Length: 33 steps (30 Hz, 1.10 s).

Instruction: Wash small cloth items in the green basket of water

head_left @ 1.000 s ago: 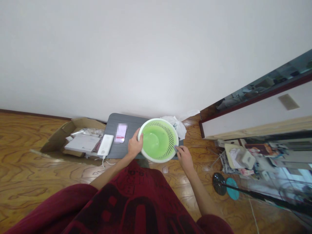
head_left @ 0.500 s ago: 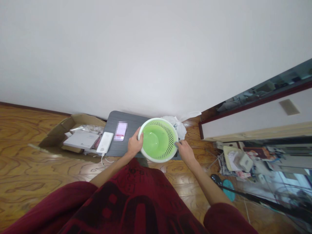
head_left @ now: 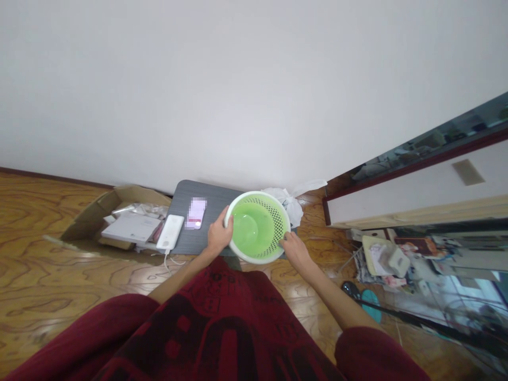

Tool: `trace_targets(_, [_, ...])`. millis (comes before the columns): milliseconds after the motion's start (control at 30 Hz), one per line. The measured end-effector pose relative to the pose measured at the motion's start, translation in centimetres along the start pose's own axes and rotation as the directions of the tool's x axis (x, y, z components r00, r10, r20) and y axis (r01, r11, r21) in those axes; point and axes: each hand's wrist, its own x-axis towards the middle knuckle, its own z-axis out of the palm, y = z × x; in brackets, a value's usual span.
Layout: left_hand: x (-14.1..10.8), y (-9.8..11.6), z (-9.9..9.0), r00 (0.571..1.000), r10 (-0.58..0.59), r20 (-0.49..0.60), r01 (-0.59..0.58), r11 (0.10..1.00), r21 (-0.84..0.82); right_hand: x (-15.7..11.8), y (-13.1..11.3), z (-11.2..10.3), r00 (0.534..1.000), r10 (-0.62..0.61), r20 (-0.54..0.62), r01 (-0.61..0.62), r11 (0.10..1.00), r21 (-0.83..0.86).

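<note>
The basket [head_left: 254,233] is between the two hands, with its open mouth turned up toward the person. The left hand [head_left: 219,233] is closed on the rim, the thumb lying over the edge and the other fingers going to the outside, where they are partly hidden. The right hand [head_left: 296,250] is at the opposite part of the rim, a little nearer to the body; its fingers are bent together, and a small grey scrap [head_left: 284,238] seems pinched at their tips, but I cannot tell if they also grip the rim. In my judgement the basket is thin plastic, so it should be light, rather stiff at the rim and more flexible in the wall with holes. It looks smooth and could slide a little under a loose hold, but it does not seem fragile. The rim is the best place to take hold, at two opposite sides, as the left fingers do. Below the fingers is the table [head_left: 218,203]; whether the basket rests on it, I cannot tell. The phone [head_left: 196,214] lies just beyond the left fingers, away from the basket, and the white bag [head_left: 294,211] is beyond the right fingers, toward the wall [head_left: 254,95].
</note>
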Motion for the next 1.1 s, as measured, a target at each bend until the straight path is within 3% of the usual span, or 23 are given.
trace_targets(133, [-0.1, 0.2, 0.0, 1.0, -0.018, -0.012, 0.018, 1.0, 0.023, 0.3, -1.2, -1.3, 0.994, -0.004, 0.105, -0.002, 0.998, 0.058])
trace_targets(233, [-0.3, 0.5, 0.0, 0.999, -0.037, -0.016, 0.038, 0.999, 0.038, 0.8, -2.7, -1.8, 0.964, -0.164, 0.207, 0.107, 0.959, 0.263])
trace_targets(367, [-0.4, 0.7, -0.1, 0.998, -0.051, -0.027, 0.052, 0.998, 0.04, 1.8, -4.8, -1.7, 0.94, -0.314, 0.135, 0.185, 0.799, 0.573])
trace_targets(467, [-0.3, 0.6, -0.1, 0.999, -0.032, -0.031, 0.033, 0.999, 0.028, 2.0, -6.1, -1.3, 0.964, -0.265, 0.02, 0.187, 0.729, 0.659])
trace_targets(567, [-0.2, 0.6, -0.1, 1.0, -0.017, -0.015, 0.018, 1.0, 0.018, 1.4, -6.1, -0.6, 0.972, -0.233, -0.006, 0.181, 0.741, 0.647])
trace_targets(700, [-0.2, 0.6, -0.1, 0.999, -0.041, -0.017, 0.041, 0.999, 0.014, -0.2, -3.1, 0.3, 0.978, -0.207, -0.037, 0.196, 0.836, 0.512])
trace_targets(800, [-0.1, 0.4, -0.2, 0.999, -0.041, -0.017, 0.041, 0.999, 0.007, -1.1, 0.3, 1.5, 0.981, -0.122, -0.153, 0.175, 0.895, 0.41])
trace_targets(867, [0.0, 0.3, -0.3, 0.999, -0.035, -0.012, 0.035, 0.999, 0.011, -1.4, 2.3, 2.8, 0.953, 0.005, -0.304, 0.119, 0.913, 0.389])
trace_targets(967, [0.0, 0.3, -0.5, 0.999, -0.038, -0.01, 0.038, 0.999, 0.021, -1.4, 3.6, 5.2, 0.855, 0.171, -0.489, 0.081, 0.889, 0.452])
trace_targets(1100, [-0.1, 0.3, -0.5, 0.999, -0.044, -0.015, 0.044, 0.999, 0.016, -1.9, 2.0, 8.1, 0.787, 0.264, -0.557, 0.118, 0.823, 0.556])
